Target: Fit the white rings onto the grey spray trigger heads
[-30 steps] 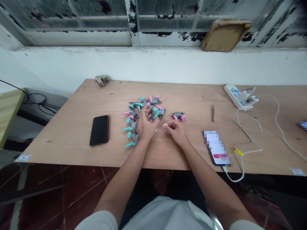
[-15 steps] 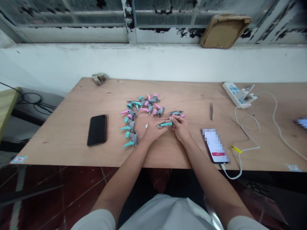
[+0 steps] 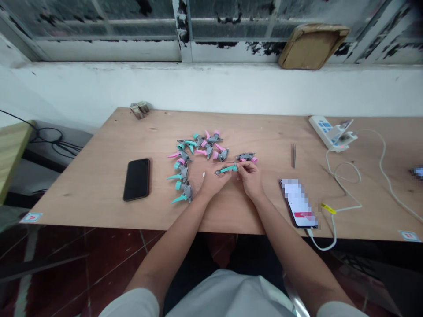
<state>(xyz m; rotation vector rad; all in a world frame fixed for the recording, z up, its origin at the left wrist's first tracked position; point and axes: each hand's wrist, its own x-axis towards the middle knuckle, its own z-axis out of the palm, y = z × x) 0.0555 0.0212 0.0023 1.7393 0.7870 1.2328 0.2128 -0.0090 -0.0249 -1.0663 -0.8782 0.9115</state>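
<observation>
Spray head (image 3: 228, 169): long teal lever, wider teal piece at right end, grey tip at left; rest hidden by fingers.
Position: between both hands, at the middle of the tabletop (image 3: 267, 136).
Left hand (image 3: 212, 179) grip: curled around it.
Right hand (image 3: 251, 177) grip: pinched on the teal right end.
Loose spray heads (image 3: 187, 191): grey bodies, teal or pink levers and caps, beyond and left of hands.

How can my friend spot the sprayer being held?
Find the wooden table, then the person's left hand and right hand close together over it. The left hand holds a trigger spray head, its turquoise end at the right hand. Other spray heads lie on the table; only this one is held.
</observation>
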